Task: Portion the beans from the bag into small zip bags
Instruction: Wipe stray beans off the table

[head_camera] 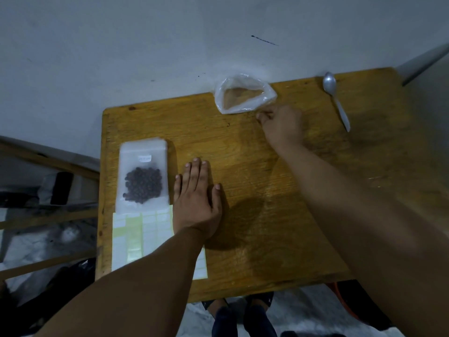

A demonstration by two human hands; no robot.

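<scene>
L hand (196, 198) flat on bench (243, 154), fingers straight, holding nothing. Just beside it on the left: zip bag (143, 156) w/ dark beans (143, 184), near end overlapping label sheet (150, 224). R hand (281, 124) at far edge, fingers curled at corner of clear bag (243, 96). Grip vs. touch: can't tell. Spoon (336, 100) far right, apart.

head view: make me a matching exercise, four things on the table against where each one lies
Things:
1 spoon
2 small zip bag
3 clear bag
4 label sheet

Places:
a far middle of the table, mouth open
b near left corner
c far right
d left side, dark beans inside

Pairs: 1-c; 2-d; 3-a; 4-b
</scene>
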